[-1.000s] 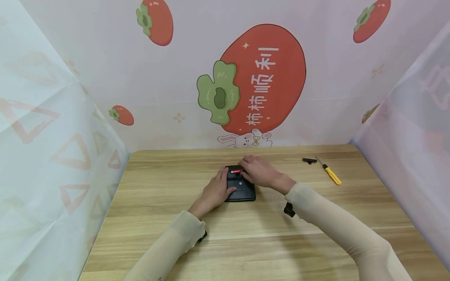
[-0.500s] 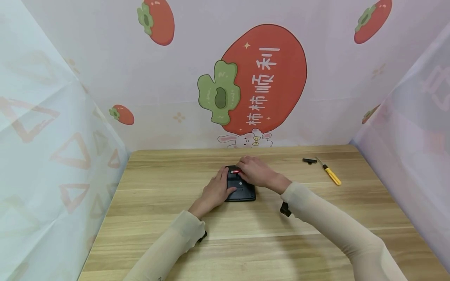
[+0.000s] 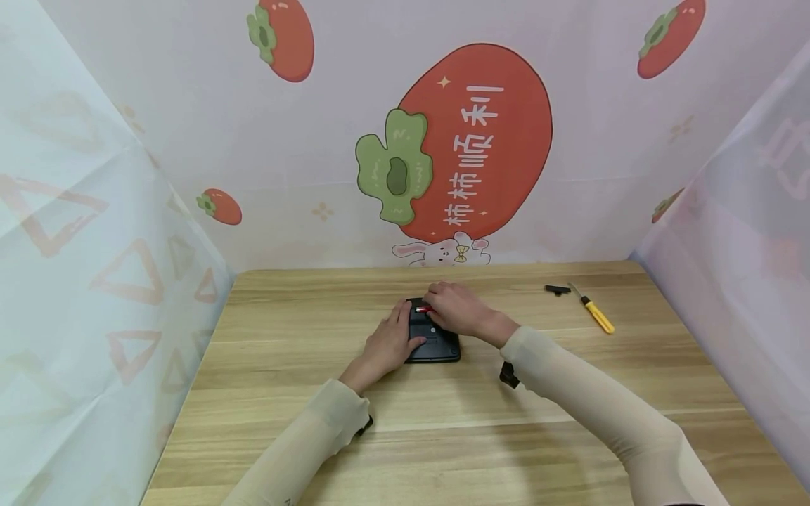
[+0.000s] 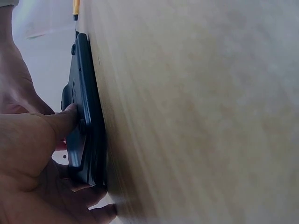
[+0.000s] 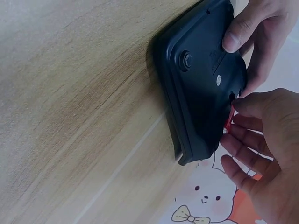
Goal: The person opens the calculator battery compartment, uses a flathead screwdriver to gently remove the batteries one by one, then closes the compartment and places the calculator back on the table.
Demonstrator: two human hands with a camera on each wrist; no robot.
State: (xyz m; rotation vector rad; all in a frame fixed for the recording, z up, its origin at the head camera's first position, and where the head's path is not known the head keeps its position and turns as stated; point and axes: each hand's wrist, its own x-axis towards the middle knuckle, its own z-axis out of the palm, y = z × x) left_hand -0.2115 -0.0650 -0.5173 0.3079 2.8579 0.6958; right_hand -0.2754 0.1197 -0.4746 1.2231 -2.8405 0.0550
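A black calculator [image 3: 438, 350] lies face down on the wooden table, its back upward with a round sticker and a screw-like foot [image 5: 186, 60] showing. My left hand [image 3: 387, 342] grips its left side, the thumb [image 4: 67, 120] on the back and the fingers around the edge. At the far end of the back, my right hand [image 3: 460, 310] pinches a red battery [image 5: 229, 117] at the battery slot. Its thumb touches the battery; the lower fingers are loosely bent. Part of the battery is hidden by the right hand in the head view.
A yellow-handled screwdriver [image 3: 598, 315] lies at the right rear of the table [image 3: 304, 309], with a small black cover [image 3: 557, 289] beside its tip. Printed cloth [image 3: 316, 154] hangs behind the table and on both sides.
My right hand has shifted slightly left over the battery, covering more of it, and its forearm has followed. My left hand and the calculator have stayed in place.
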